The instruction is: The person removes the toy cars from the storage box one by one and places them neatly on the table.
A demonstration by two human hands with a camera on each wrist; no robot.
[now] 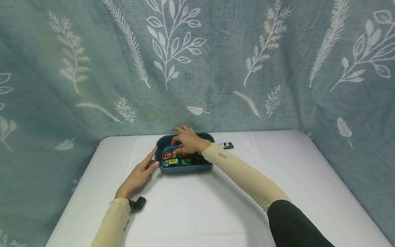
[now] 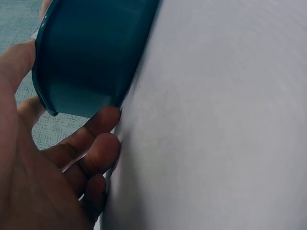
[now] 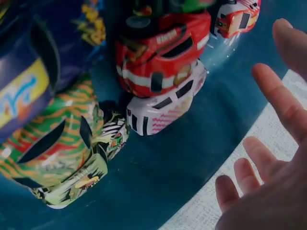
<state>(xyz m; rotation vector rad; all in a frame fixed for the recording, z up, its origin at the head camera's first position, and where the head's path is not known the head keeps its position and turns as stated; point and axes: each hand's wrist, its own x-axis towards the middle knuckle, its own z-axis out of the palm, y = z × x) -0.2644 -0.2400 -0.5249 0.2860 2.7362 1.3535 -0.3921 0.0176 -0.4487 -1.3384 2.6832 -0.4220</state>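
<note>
A dark teal plastic bin [image 1: 185, 169] stands near the table's back edge, with several toy cars inside. My left hand [image 1: 140, 175] is at its left end, thumb and index finger spread and touching the rim, the other fingers low by the wall. Over the bin is my right hand [image 1: 189, 141], fingers spread and holding nothing. Below it in the right wrist view lie a red car [image 3: 163, 55], a white car with pink marks [image 3: 165, 109], an orange-and-green striped car [image 3: 62, 139] and a dark blue car [image 3: 57, 57]. A yellow-green car [image 1: 171, 162] sits at the bin's front left.
A white toy car with dark markings [image 1: 226, 145] rests on the table just right of the bin. White cloth covers the table [image 1: 179, 212]. Close behind its back edge hangs a green-blue curtain [image 1: 222, 103] with white leaf prints.
</note>
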